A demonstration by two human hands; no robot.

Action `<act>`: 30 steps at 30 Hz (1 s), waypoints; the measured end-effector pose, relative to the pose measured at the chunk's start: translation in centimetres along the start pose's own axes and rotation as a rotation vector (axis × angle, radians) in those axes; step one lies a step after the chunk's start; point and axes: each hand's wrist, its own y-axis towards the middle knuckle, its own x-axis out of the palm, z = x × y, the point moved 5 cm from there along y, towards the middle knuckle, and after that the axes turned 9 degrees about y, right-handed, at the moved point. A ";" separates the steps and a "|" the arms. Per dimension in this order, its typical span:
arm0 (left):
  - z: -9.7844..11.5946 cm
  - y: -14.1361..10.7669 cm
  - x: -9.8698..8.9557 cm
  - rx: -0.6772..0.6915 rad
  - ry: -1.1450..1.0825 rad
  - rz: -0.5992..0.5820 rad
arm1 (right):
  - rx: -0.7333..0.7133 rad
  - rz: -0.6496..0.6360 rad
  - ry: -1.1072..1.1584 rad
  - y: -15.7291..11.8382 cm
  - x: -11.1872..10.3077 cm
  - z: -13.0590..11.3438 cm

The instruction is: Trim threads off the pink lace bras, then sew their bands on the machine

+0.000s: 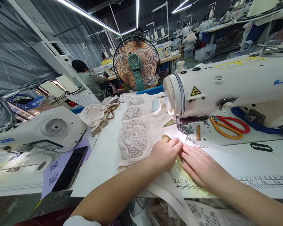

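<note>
Cream lace bras point(134, 142) lie in a row along the white table, left of the sewing machine point(202, 91). My left hand point(167, 152) is closed on a cream bra's edge just in front of the presser foot point(182, 127), its fingers curled. Beside it my right hand point(200, 164) lies fairly flat, fingers stretched toward the left fingertips, thumb apart below. The fabric under both hands is mostly hidden. A cream strip point(167, 191) hangs from there over the table's front edge.
Red-and-orange-handled scissors point(228, 125) and a small wooden-handled tool point(198, 132) lie on the machine bed, with a black blade point(261, 147) nearby. A phone point(70, 169) and second machine point(37, 135) are left. Behind stands a large fan point(136, 62); co-workers sit farther back.
</note>
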 end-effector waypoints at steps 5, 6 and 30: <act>-0.9 0.1 0.1 0.067 -0.018 0.035 | -0.033 0.051 0.022 -0.7 -0.7 0.3; -1.0 0.1 0.1 0.066 -0.024 0.034 | -0.028 0.058 0.039 -0.8 -0.8 0.4; -5.5 2.4 1.5 0.033 0.076 -0.007 | 0.045 0.047 0.185 0.3 -1.9 -0.9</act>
